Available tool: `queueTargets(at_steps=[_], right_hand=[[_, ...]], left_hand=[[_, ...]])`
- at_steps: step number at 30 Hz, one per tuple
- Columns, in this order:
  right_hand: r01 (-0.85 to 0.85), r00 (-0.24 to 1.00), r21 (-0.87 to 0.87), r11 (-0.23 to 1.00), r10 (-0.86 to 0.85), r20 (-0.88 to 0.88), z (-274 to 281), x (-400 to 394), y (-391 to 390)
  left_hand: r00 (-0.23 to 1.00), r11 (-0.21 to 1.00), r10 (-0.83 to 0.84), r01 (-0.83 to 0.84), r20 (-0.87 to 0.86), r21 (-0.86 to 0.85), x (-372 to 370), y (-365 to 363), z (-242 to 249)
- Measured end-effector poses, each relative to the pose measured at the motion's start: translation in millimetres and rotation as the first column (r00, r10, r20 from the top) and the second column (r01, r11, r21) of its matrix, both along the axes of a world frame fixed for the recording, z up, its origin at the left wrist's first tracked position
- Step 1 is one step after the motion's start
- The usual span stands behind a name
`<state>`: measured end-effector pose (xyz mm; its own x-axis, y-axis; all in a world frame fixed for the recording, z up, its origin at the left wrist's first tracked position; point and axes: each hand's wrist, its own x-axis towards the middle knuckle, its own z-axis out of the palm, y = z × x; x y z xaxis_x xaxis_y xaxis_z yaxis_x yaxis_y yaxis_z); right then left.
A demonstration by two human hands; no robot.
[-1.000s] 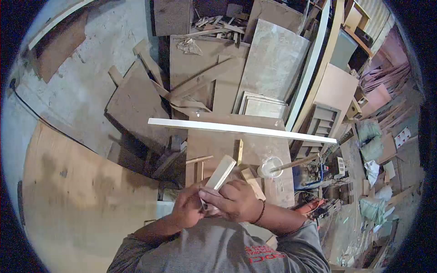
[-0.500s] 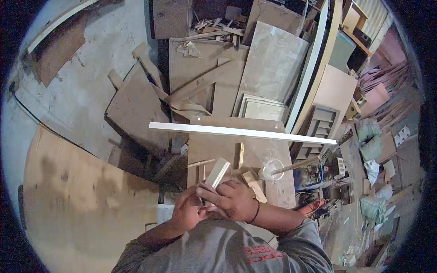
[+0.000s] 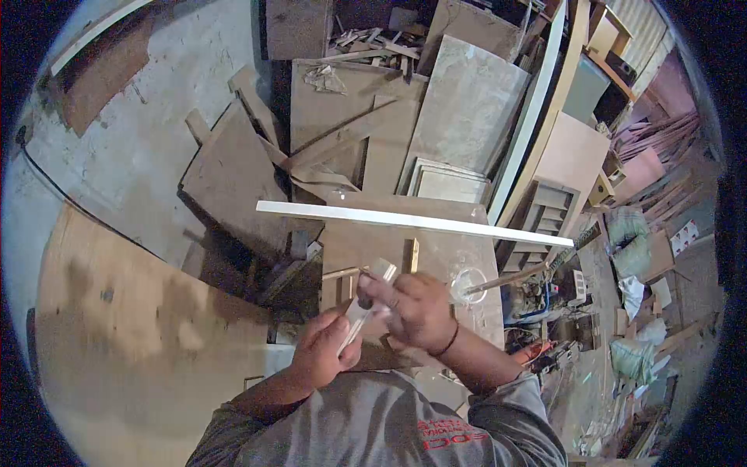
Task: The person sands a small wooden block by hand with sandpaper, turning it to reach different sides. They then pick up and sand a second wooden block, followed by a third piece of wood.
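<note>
My left hand (image 3: pixel 323 348) grips the near end of a short, pale wooden piece (image 3: pixel 358 315) that tilts up and away from me. Across its far part, my right hand (image 3: pixel 420 311) is closed on a small brownish folded sheet that looks like sandpaper (image 3: pixel 365 289). Motion blurs the right fingers, and they hide part of the wood. Beyond both hands, a small wooden block (image 3: pixel 414 254) lies on the workbench (image 3: pixel 366 249). To the right of my right hand stands a clear tub (image 3: pixel 469 285) with a stick in it.
A long white strip (image 3: pixel 412 220) crosses the bench's far part, overhanging both sides. At left is a large plywood sheet (image 3: pixel 140 335). Boards (image 3: pixel 471 101) lean behind the bench, and a tall white plank (image 3: pixel 529 117) stands right of them. Tools and cables (image 3: pixel 545 350) clutter the right side.
My right hand has moved up and right along the wooden piece with the brownish sheet. My left hand has shifted slightly to the right, and more of the piece shows between the hands.
</note>
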<state>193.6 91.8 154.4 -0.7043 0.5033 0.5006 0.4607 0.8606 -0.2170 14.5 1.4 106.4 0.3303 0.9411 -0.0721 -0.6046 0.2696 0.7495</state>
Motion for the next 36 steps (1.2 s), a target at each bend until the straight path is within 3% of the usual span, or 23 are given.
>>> queueTargets(at_steps=[2, 4, 7, 8, 11, 14, 17, 18, 20, 21, 22, 23, 26, 28, 29, 30, 32, 33, 34, 35, 36], right_hand=[[-0.138, 0.988, 0.015, 0.99, 0.139, -0.071, -10, -8, -20], [-0.238, 0.964, 0.083, 0.968, 0.245, -0.098, -15, -7, -16], [0.043, 0.999, 0.033, 0.999, -0.043, -0.012, -4, 14, 16], [0.077, 0.992, 0.051, 0.996, -0.071, -0.106, 9, 12, 20], [0.094, 0.977, -0.013, 0.995, -0.095, -0.19, 0, 16, 7], [0.191, 0.94, -0.016, 0.981, -0.188, -0.286, -5, 9, 0], [-0.157, 0.984, 0.141, 0.977, 0.167, -0.06, -18, 1, -23], [-0.271, 0.962, 0.175, 0.947, 0.271, 0.024, -21, -1, -27], [-0.082, 0.996, 0.092, 0.992, 0.078, 0.051, -13, 6, -12], [0.013, 0.997, 0.049, 0.999, -0.017, 0.074, -8, 10, -1], [0.087, 0.996, 0.066, 0.994, -0.086, -0.025, -4, 11, 10], [-0.03, 0.999, 0.119, 0.992, 0.034, -0.035, -8, 8, 6], [-0.312, 0.949, 0.264, 0.913, 0.312, 0.042, -7, -5, -17], [-0.074, 0.982, -0.012, 0.997, 0.075, 0.172, -4, 12, -3], [0.031, 0.986, -0.023, 0.999, -0.027, 0.164, 2, 13, 1], [0.135, 0.979, -0.038, 0.99, -0.127, 0.158, 7, 14, 5], [-0.125, 0.989, 0.066, 0.99, 0.119, 0.086, -7, 4, -14], [-0.136, 0.987, 0.038, 0.99, 0.132, 0.092, -6, 4, -11], [-0.146, 0.985, 0.01, 0.989, 0.144, 0.099, -5, 5, -9], [-0.155, 0.982, -0.018, 0.988, 0.156, 0.105, -4, 5, -6], [-0.023, 0.987, -0.067, 0.997, 0.034, 0.155, 2, 8, 3]], left_hand=[[0.869, 0.92, 0.272, -0.108, -0.413, 0.378, 5, 4, -33], [0.813, 0.891, 0.338, -0.113, -0.475, 0.44, 6, 7, -27], [0.989, 0.998, 0.049, -0.045, -0.137, 0.032, 5, -4, 5], [0.981, 0.994, 0.057, -0.04, -0.185, 0.098, 5, -5, 4], [0.997, 1.0, 0.016, -0.015, -0.078, 0.012, 5, -4, 14], [0.999, 0.997, 0.046, -0.045, -0.016, 0.055, 5, 0, 13], [0.99, 0.981, 0.137, -0.133, 0.017, -0.143, 7, 2, -3], [0.994, 0.987, 0.103, -0.106, -0.033, -0.12, 6, 4, 4], [0.991, 0.996, 0.034, -0.044, -0.13, -0.077, 5, 9, 21], [0.997, 0.997, 0.02, -0.026, -0.07, -0.074, 4, 9, 16], [1.0, 0.997, 0.008, -0.009, -0.008, -0.07, 2, 10, 5], [0.999, 0.998, -0.001, 0.005, 0.054, -0.065, 2, 10, 0], [0.98, 0.921, 0.0, 0.078, 0.199, -0.381, 1, 10, 21], [0.936, 0.951, -0.125, 0.208, 0.328, -0.229, -7, 10, 14], [0.902, 0.953, -0.19, 0.265, 0.388, -0.149, -9, 9, 10], [0.924, 0.961, -0.133, 0.209, 0.358, -0.182, -7, 10, 8], [0.959, 0.916, -0.051, 0.156, 0.279, -0.37, -4, 10, 16], [0.974, 0.881, -0.018, 0.123, 0.227, -0.457, -4, 11, 20], [0.91, 0.921, -0.183, 0.291, 0.373, -0.258, -8, 10, 19], [0.908, 0.938, -0.157, 0.26, 0.389, -0.23, -9, 11, 16], [0.903, 0.951, -0.13, 0.23, 0.409, -0.205, -9, 10, 11]])
